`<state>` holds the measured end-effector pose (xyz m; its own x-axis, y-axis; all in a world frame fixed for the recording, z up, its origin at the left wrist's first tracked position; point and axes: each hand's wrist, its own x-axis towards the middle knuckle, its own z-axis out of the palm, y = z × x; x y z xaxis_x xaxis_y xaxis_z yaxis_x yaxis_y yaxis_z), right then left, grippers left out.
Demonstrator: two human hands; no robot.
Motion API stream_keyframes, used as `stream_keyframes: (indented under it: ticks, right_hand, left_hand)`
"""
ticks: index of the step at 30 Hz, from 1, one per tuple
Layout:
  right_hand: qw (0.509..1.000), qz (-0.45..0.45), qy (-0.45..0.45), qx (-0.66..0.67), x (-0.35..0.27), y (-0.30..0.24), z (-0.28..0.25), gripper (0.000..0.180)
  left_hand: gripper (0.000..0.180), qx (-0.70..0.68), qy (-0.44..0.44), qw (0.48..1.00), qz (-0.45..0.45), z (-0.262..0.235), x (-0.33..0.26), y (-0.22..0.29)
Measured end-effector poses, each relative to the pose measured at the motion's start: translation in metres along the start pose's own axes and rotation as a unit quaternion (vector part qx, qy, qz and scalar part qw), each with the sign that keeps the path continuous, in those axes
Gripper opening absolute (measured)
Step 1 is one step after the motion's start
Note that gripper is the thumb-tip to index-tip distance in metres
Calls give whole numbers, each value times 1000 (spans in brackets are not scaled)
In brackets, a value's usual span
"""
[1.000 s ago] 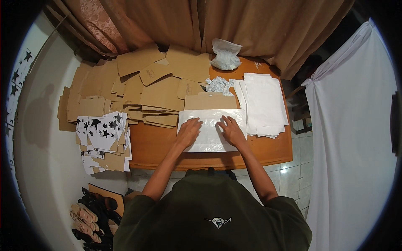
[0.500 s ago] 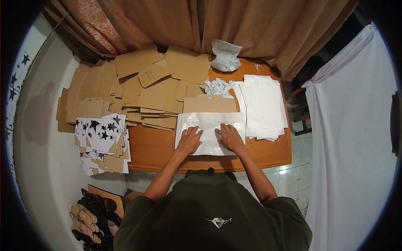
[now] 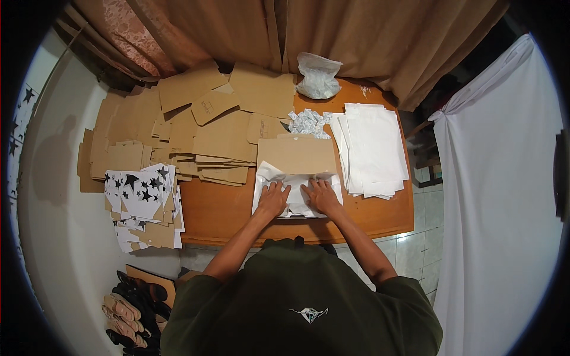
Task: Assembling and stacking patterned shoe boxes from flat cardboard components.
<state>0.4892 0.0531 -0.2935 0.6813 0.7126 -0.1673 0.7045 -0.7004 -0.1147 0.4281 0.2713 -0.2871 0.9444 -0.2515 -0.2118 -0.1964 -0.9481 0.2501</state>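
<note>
A cardboard box (image 3: 297, 155) with its brown lid flap raised at the back stands near the table's front edge. Over its opening lies a white sheet (image 3: 300, 183), creased and sunk in the middle, its corners sticking up at the sides. My left hand (image 3: 274, 200) presses the left part of the sheet, fingers apart. On the right part rests my right hand (image 3: 321, 197), its fingers likewise spread and pushing down. Most of the box's walls are hidden by the sheet.
Flat cardboard pieces (image 3: 222, 137) pile up left and behind, with star-printed sheets (image 3: 139, 193) at front left. White sheets (image 3: 373, 148) are stacked right. Small packets (image 3: 309, 123) lie behind the box, near a clear plastic bag (image 3: 320, 80). Shoes (image 3: 127, 314) stand at lower left.
The white sheet, flat half a second ago, has been pushed down and wrinkled under both hands. Its back edge has dropped, so more of the brown lid flap shows.
</note>
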Motion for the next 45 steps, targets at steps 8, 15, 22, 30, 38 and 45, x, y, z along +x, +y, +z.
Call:
stream_keyframes:
  ticks: [8, 15, 22, 30, 38, 45]
  right_hand:
    - [991, 26, -133, 4, 17, 1, 20, 65]
    - [985, 42, -167, 15, 26, -2, 26, 65]
    - [985, 28, -167, 14, 24, -1, 30, 78]
    - [959, 43, -231, 159, 37, 9, 25, 47]
    - [932, 11, -83, 354, 40, 36, -94, 42]
    - [928, 93, 100, 348, 110, 95, -112, 32]
  left_hand:
    - [91, -44, -116, 991, -52, 30, 17, -9]
    - [109, -37, -92, 993, -65, 40, 26, -7]
    - [116, 0, -143, 986, -89, 40, 31, -6]
    - [83, -113, -178, 975, -75, 27, 28, -17]
    - [34, -318, -64, 945, 40, -88, 66, -24]
    - [23, -358, 82, 930, -25, -130, 153, -49]
